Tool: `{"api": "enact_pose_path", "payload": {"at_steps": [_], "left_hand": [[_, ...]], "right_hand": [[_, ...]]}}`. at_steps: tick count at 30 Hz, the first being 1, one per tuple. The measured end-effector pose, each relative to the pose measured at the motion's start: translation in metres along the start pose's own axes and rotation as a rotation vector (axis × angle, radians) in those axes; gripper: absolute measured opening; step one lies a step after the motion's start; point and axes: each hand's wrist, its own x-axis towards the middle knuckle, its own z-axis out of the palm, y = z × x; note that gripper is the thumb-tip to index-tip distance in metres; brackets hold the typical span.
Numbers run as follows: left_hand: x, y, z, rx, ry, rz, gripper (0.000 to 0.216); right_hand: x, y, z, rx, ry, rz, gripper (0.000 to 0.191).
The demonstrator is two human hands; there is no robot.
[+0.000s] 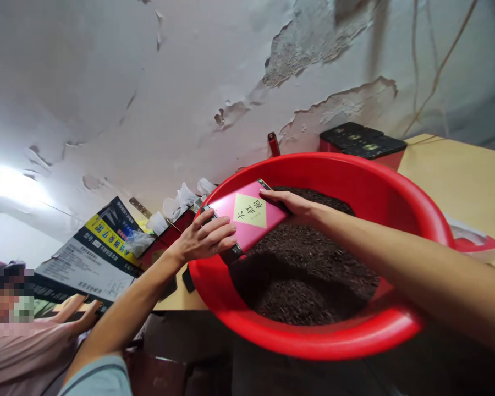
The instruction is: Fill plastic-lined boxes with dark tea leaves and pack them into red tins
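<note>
A pink box (247, 220) with a pale yellow diamond label is held over the near-left rim of a big red plastic basin (396, 181) filled with dark loose tea leaves (305, 275). My left hand (204, 239) grips the box's lower left end, fingers wrapped over its edge. My right hand (291, 204) holds the box's upper right end, fingers pressed along its side just above the leaves. The box is tilted, its right end over the leaves.
The basin stands on a pale wooden table (457, 181) against a peeling wall. Red boxes with black lids (363, 140) stand behind it. Printed cartons (94, 247) and crumpled bags (181, 201) lie at left. Another person (20, 335) sits at lower left.
</note>
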Motion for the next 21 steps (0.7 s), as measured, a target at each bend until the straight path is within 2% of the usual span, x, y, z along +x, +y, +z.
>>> {"api": "enact_pose_path", "payload": {"at_steps": [2,5,6,8,10,11,12,13,16,18,21], "left_hand": [[0.002,0.003,0.011,0.023,0.077,-0.053,0.057],[0.005,0.004,0.02,-0.005,0.123,-0.34,0.097],[0.006,0.002,0.018,-0.062,0.094,-0.444,0.106],[0.007,-0.006,0.009,-0.279,-0.046,-0.581,0.113],[0.008,-0.017,-0.001,-0.575,-0.189,-0.634,0.108],[0.009,-0.021,-0.004,-0.712,-0.201,-0.672,0.103],[0.011,-0.025,-0.003,-0.825,-0.16,-0.734,0.097],[0.014,-0.027,0.002,-0.9,-0.066,-0.829,0.09],[0.025,-0.023,0.032,-0.924,0.261,-1.182,0.077],[0.032,-0.017,0.051,-0.907,0.329,-1.323,0.078],[0.039,-0.01,0.059,-0.96,0.294,-1.354,0.083]], "right_hand": [[-0.005,-0.005,-0.001,0.119,-0.04,-0.032,0.045],[-0.01,-0.015,0.0,0.182,0.025,-0.179,0.046],[-0.01,-0.018,0.0,0.188,0.051,-0.233,0.049],[-0.011,-0.022,0.001,0.168,0.099,-0.325,0.055],[-0.012,-0.025,0.002,0.101,0.137,-0.376,0.06],[-0.013,-0.025,0.003,0.059,0.153,-0.38,0.063],[-0.014,-0.025,0.005,0.018,0.164,-0.374,0.065],[-0.014,-0.025,0.008,-0.02,0.171,-0.358,0.068],[-0.016,-0.023,0.017,-0.11,0.214,-0.301,0.073],[-0.016,-0.02,0.021,-0.14,0.256,-0.262,0.074],[-0.017,-0.016,0.026,-0.136,0.291,-0.223,0.076]]}}
